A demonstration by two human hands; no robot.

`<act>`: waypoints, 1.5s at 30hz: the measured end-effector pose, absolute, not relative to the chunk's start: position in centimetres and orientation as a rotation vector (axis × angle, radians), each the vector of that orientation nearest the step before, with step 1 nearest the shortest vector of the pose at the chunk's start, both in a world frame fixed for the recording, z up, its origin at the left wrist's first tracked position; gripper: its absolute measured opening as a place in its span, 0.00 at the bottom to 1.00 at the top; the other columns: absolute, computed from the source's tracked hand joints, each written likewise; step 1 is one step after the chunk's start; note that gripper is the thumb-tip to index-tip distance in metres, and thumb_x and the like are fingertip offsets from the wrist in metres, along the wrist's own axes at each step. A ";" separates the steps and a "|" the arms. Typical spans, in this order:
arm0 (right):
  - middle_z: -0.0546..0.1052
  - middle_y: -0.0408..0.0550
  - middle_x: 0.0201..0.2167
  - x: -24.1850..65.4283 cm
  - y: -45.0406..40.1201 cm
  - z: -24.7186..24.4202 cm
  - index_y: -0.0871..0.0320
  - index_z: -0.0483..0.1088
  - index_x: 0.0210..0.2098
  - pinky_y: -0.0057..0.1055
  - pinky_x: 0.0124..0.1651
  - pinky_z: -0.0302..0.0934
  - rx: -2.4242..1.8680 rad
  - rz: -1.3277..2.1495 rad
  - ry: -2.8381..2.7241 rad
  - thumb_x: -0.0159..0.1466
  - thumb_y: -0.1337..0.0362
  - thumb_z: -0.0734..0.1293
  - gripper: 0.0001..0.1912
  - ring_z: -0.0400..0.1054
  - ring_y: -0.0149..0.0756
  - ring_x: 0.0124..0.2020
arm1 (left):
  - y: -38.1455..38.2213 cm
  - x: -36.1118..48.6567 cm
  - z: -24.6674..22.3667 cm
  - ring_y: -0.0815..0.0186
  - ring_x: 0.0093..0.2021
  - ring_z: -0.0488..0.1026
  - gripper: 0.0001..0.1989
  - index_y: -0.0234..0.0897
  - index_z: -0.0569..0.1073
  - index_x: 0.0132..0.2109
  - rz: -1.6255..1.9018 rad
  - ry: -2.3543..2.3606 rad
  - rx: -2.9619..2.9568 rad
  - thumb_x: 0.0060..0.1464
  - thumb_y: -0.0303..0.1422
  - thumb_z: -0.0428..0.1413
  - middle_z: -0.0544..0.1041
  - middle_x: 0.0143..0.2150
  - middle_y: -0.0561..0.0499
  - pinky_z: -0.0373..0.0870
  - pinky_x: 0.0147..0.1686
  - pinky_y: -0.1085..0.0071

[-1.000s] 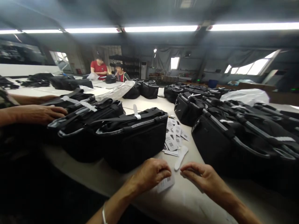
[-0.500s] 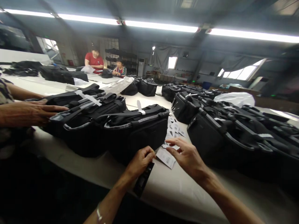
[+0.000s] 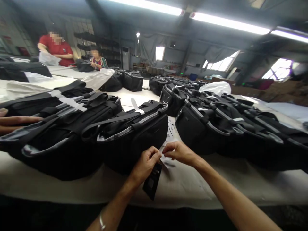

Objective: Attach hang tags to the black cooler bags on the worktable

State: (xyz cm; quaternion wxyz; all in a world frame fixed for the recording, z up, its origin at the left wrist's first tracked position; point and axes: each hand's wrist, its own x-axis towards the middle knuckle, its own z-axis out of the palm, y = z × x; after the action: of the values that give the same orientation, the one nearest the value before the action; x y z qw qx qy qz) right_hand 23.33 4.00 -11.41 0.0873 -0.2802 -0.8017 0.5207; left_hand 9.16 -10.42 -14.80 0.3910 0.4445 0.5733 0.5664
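My left hand [image 3: 144, 164] is closed in a pinch at the upper end of a black hang tag [image 3: 153, 181], which dangles over the table edge. Close beside it, almost fingertip to fingertip, my right hand [image 3: 180, 153] is also pinched; what sits in its fingers is too small and blurred to tell. A blurred pale card [image 3: 166, 170] hangs just below both sets of fingers. Directly behind my hands stands a black bag [image 3: 144, 138] with a grey-trimmed opening and a strap across its top. White paper labels [image 3: 170, 128] lie on the table at its right side.
Another person's hand [image 3: 19, 122] rests on a black bag [image 3: 60, 141] at left. Several black bags [image 3: 204, 128] crowd the right of the pale table [image 3: 199, 186]. Farther back are a person in red [image 3: 56, 48] and one in a striped top [image 3: 98, 61].
My right hand has gone from loosely spread fingers above the labels to a pinch beside my left hand. A pale card now hangs there. The view has swung right.
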 end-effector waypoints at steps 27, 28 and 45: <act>0.81 0.54 0.41 27.0 0.0 -12.2 0.60 0.77 0.37 0.42 0.59 0.66 -0.775 2.022 -0.736 0.51 0.56 0.80 0.19 0.75 0.47 0.50 | -9.2 15.3 -14.5 0.68 0.33 0.70 0.03 0.39 0.70 0.39 1.786 1.657 1.942 0.62 0.26 0.56 0.72 0.33 0.53 0.67 0.36 0.73; 0.81 0.53 0.41 26.8 -0.1 -12.2 0.59 0.76 0.37 0.42 0.60 0.65 -0.772 2.020 -0.732 0.52 0.55 0.79 0.19 0.75 0.46 0.50 | -9.6 15.3 -14.5 0.69 0.33 0.70 0.04 0.39 0.70 0.39 1.808 1.629 1.933 0.63 0.26 0.55 0.72 0.33 0.53 0.67 0.35 0.74; 0.81 0.47 0.39 25.3 -1.4 -11.0 0.57 0.76 0.36 0.34 0.58 0.67 -0.705 1.819 -0.462 0.63 0.61 0.72 0.06 0.75 0.36 0.49 | -10.9 19.0 -16.0 0.65 0.37 0.74 0.14 0.40 0.73 0.42 1.796 1.389 1.338 0.48 0.28 0.65 0.75 0.39 0.52 0.74 0.37 0.70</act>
State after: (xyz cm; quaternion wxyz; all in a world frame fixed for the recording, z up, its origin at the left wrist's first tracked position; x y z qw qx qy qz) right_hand 25.31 -1.38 -10.99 0.5384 -0.2965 -0.1943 0.7645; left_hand 19.00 -10.86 -16.04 0.2504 0.4915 0.5101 0.6599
